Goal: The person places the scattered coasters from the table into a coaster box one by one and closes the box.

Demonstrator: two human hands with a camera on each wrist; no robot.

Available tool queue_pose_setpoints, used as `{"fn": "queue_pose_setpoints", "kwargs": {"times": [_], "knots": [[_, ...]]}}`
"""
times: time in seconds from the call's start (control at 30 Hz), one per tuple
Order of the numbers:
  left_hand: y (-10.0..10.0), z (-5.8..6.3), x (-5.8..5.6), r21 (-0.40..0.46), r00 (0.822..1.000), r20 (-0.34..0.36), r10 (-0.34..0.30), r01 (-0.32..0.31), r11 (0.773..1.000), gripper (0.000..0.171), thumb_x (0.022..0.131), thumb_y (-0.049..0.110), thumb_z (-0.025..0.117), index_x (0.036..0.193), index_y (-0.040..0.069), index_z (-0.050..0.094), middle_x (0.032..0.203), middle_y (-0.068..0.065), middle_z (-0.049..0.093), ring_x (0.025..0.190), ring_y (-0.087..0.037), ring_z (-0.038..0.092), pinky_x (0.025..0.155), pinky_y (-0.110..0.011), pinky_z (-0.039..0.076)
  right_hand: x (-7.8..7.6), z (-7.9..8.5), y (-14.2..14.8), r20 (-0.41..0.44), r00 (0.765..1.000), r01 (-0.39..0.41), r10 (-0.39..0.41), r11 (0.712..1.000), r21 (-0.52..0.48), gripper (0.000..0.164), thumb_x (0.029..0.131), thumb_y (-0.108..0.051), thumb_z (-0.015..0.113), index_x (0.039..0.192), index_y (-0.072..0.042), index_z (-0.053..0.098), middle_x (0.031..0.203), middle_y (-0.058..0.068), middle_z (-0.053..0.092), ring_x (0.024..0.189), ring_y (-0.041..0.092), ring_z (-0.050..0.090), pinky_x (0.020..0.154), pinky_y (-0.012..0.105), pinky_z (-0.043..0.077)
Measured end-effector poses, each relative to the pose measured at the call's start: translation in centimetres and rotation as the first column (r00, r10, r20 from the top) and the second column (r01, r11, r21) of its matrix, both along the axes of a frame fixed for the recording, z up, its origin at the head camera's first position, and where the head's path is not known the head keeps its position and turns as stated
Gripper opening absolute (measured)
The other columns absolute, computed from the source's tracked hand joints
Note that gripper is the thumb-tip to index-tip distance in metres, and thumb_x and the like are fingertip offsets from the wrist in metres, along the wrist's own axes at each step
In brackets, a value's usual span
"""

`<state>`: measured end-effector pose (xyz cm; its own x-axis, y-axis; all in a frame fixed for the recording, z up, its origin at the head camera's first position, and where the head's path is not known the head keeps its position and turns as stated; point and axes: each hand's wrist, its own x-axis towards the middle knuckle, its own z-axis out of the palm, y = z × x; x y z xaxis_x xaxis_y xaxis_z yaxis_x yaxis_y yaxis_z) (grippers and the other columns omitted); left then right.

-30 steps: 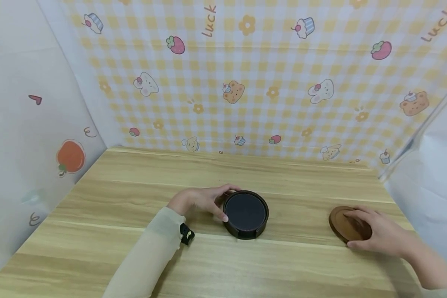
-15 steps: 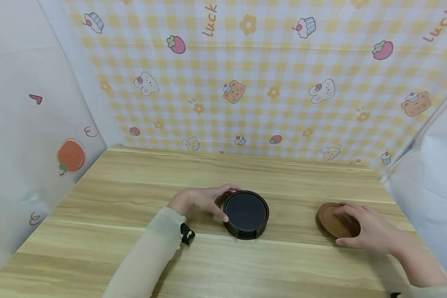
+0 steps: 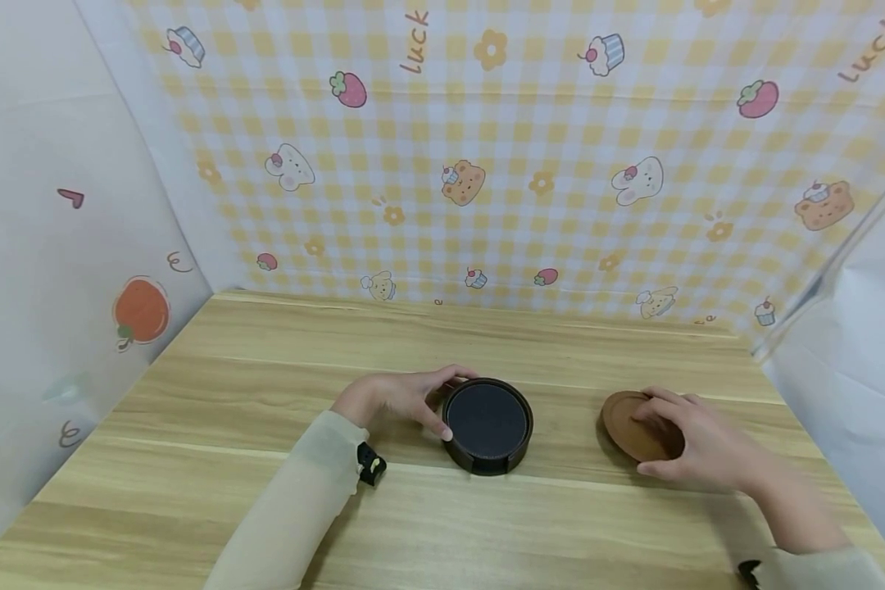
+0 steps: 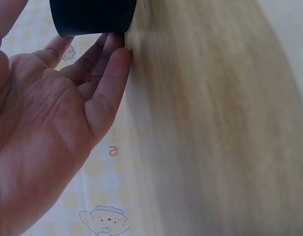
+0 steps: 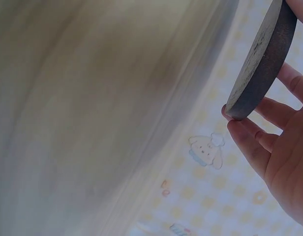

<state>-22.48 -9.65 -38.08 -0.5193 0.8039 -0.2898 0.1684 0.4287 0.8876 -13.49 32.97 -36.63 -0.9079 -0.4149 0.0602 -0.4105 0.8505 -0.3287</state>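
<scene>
My left hand (image 3: 406, 396) grips the left side of a round dark coaster holder (image 3: 460, 456), thumb at its near side and fingers around the back. A black round coaster (image 3: 487, 419) with a stitched edge lies inside it. The holder's dark wall (image 4: 92, 17) shows at the top of the left wrist view, with fingertips under and against it. To the right, my right hand (image 3: 711, 442) holds a round brown wooden coaster (image 3: 629, 426) by its edges, tilted and lifted off the table. In the right wrist view this coaster (image 5: 267, 61) shows a dark rim and a paler underside.
Both hands work over a light wood-grain table (image 3: 442, 524). A yellow checked cloth (image 3: 442, 123) with cartoon prints hangs along the back edge. White sheets stand at the left (image 3: 59, 270) and right (image 3: 848, 344) sides.
My right hand has carried the wooden coaster leftward and slightly back, closer to the holder. The left hand and the holder have stayed in place.
</scene>
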Motion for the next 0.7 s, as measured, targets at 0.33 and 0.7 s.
{"fn": "queue_pose_setpoints", "kwargs": {"times": [0.33, 0.7], "knots": [[0.0, -0.1, 0.0, 0.0, 1.0, 0.001, 0.005, -0.005, 1.0, 0.09, 0.082, 0.01, 0.081, 0.152, 0.026, 0.027, 0.148, -0.004, 0.038, 0.14, -0.023, 0.034, 0.116, -0.05, 0.03, -0.7, 0.0, -2.1, -0.003, 0.999, -0.033, 0.033, 0.999, -0.007, 0.058, 0.071, -0.052, 0.085, 0.118, -0.024, 0.064, 0.147, 0.021, 0.048, 0.123, 0.043, 0.049, 0.088, 0.062, 0.047], [-0.1, -0.1, 0.0, 0.004, 1.0, 0.015, 0.017, -0.018, 1.0, 0.09, 0.082, 0.009, 0.081, 0.152, 0.027, 0.027, 0.149, -0.003, 0.038, 0.141, -0.023, 0.034, 0.117, -0.049, 0.027, -1.1, 0.5, -4.5, 0.004, 0.997, -0.072, 0.072, 0.997, -0.025, 0.058, 0.072, -0.053, 0.085, 0.119, -0.026, 0.064, 0.15, 0.02, 0.046, 0.125, 0.043, 0.048, 0.089, 0.061, 0.048]]}}
